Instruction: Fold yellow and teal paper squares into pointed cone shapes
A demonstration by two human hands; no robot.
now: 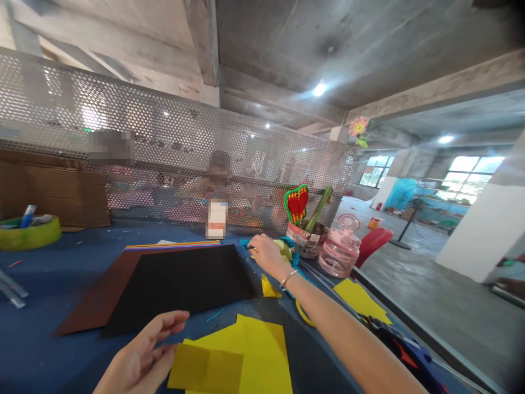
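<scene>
My left hand [141, 350] is at the lower left, its fingers curved and apart from the thumb. The thumb lies close by the edge of a small folded yellow paper [207, 366], which rests on larger yellow sheets [262, 345]. My right hand [266, 254], with a bangle at the wrist, reaches to the far side of the table beside teal paper scraps [295, 257]. Its fingertips are pinched together; what is between them is too small to make out. A little folded yellow piece [270, 287] lies below that hand, and black sheets [184, 284] lie to its left.
Behind the sheets stands a perforated metal screen [172, 137], with a phone [216, 220] leaning there. A wrapped pot [307, 241] and a pink bottle [339, 249] stand at the right. A glue gun [406, 350] and yellow tape roll [304, 314] lie near my right forearm.
</scene>
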